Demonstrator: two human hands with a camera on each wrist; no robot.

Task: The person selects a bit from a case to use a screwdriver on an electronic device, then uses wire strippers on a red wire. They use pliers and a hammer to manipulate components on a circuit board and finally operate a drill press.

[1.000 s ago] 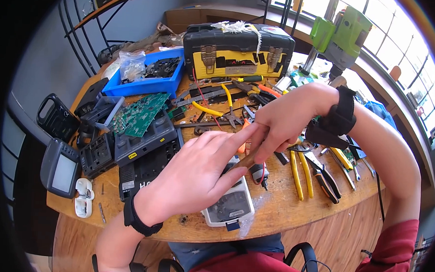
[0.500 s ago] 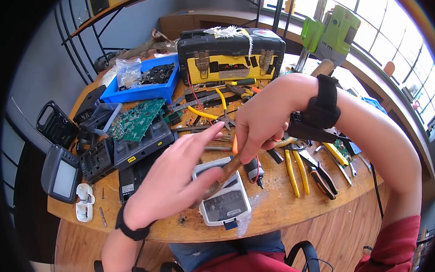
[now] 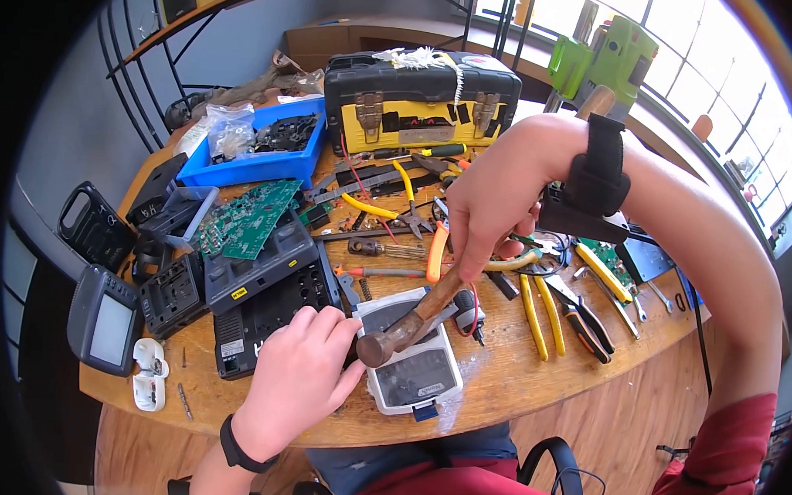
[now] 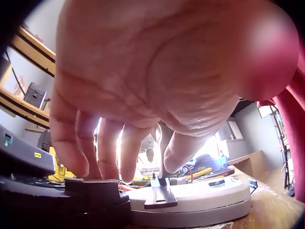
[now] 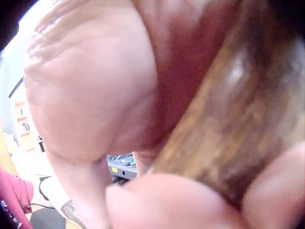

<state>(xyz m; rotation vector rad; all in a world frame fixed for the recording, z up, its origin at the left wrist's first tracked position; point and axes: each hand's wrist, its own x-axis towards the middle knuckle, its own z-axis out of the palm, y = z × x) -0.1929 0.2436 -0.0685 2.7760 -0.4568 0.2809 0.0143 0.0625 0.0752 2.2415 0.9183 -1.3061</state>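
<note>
My right hand [image 3: 498, 207] grips the wooden handle of a hammer [image 3: 424, 311]. The hammer's rusty head hangs over the left part of a white case [image 3: 453, 372] with dark lid panels. In the right wrist view the handle [image 5: 228, 124] fills the space beside the curled fingers. My left hand [image 3: 297, 375] is low by the case's left edge, close to the hammer head. In the left wrist view its fingers [image 4: 109, 148] point down, with the thumb apart, over a black part [image 4: 97, 202] and a small slotted metal piece [image 4: 161, 198].
Black device housings [image 3: 264, 269] and a green circuit board [image 3: 250, 221] lie on the left. Pliers [image 3: 533, 318], cutters [image 3: 590, 324] and wrenches fill the right. A blue bin [image 3: 268, 164] and a toolbox [image 3: 418, 109] stand behind. The table's front edge [image 3: 319, 439] is near.
My left hand has come off the hammer and moved down and left to the white case's edge, fingers now bent. The hammer, still in my right hand, now hangs with its head in sight.
</note>
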